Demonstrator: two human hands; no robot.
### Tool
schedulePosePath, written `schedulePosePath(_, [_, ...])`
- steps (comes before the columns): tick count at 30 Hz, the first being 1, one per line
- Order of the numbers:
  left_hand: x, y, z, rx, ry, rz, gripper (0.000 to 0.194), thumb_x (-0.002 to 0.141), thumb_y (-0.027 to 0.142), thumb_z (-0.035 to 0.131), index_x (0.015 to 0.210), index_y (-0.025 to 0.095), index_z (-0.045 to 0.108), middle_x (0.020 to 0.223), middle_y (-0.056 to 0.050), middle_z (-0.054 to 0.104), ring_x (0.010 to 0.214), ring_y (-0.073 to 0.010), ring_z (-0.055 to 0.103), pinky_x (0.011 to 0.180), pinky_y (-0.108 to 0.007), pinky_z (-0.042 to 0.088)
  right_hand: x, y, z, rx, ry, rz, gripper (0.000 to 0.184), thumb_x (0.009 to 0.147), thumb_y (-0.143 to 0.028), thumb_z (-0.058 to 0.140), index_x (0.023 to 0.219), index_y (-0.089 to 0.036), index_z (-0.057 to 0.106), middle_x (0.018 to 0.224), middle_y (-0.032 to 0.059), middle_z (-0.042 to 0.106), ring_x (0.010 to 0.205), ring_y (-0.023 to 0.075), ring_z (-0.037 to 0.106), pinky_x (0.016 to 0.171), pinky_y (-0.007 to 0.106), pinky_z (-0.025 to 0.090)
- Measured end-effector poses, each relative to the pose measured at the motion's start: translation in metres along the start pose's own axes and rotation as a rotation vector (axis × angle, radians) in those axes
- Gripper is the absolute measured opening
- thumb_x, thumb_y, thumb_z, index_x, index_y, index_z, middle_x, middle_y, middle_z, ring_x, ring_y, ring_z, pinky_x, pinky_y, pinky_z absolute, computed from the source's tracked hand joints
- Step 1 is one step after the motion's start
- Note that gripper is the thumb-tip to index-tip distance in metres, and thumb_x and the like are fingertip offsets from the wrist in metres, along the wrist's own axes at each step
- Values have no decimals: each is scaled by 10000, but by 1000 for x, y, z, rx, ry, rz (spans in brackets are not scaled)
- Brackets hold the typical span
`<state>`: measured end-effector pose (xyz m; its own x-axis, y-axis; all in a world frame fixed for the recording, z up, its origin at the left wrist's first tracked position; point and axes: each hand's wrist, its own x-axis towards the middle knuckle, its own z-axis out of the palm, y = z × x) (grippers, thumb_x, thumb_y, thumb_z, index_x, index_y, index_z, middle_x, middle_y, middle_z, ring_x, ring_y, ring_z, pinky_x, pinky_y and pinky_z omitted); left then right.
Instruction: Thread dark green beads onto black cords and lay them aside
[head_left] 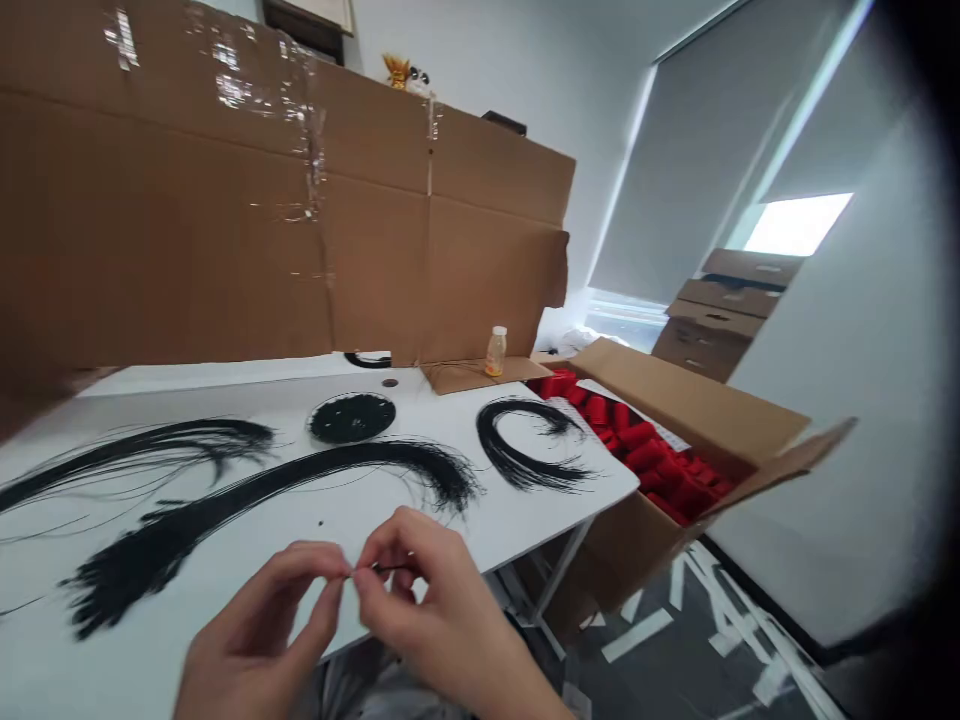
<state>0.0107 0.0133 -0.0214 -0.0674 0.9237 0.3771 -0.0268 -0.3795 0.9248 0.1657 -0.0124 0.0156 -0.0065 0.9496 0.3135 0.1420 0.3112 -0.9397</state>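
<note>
black strand [384,568] pinched between left hand [259,625] and right hand [431,610].

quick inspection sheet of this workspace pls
surface: white tabletop
job's things: thin dark strand; long curved black fibre hank; C-shaped black fibre hank; left black fibre hank; round black fibre coil
grippers: left hand and right hand pinch the strand between their fingertips
clutter: small bottle of orange liquid; open carton of red cylinders beside the table
cables: nothing seen
surroundings: taped cardboard sheet upright behind the table; stacked cardboard boxes; roller blind; floor with white tape strips
</note>
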Motion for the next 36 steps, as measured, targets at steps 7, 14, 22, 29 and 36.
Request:
schedulePosePath(7, [-1,17,4,-15,-80,-12,43,836,239,772,801,261,759,828,-7,720,819,-171,668,792,-215,569,-3,0,-6,13,-53,-37,63,906,-150,602,875,-192,637,823,-17,600,699,113,501,637,218,457])
schedulePosePath(14, [1,16,-2,3,-211,38,128,881,142,703,864,250,769,826,2,732,823,-156,670,792,-221,542,-4,4,-8,44,-50,-78,65,926,-199,679,905,-196,740,865,20,718,798,155,660,739,269,551])
schedulePosePath(22, [0,14,-4,48,-209,127,152,893,104,660,833,227,725,811,-3,690,797,-155,639,743,-251,492,-4,6,-7,66,-31,-15,80,859,-263,778,824,-193,758,767,9,727,706,146,655,681,255,549])
schedulePosePath(29, [2,14,-6,113,-177,174,195,883,68,628,811,237,693,812,14,668,785,-138,614,730,-223,484,-4,2,-8,0,-69,33,82,906,-240,663,841,-191,650,763,-21,623,691,117,552,648,226,471])
schedulePosePath(36, [0,14,-1,-5,-141,112,138,867,123,720,849,252,764,839,10,738,839,-132,665,807,-180,539,-3,2,-9,31,-91,65,86,917,-236,626,851,-184,641,724,-36,538,638,105,419,572,226,356])
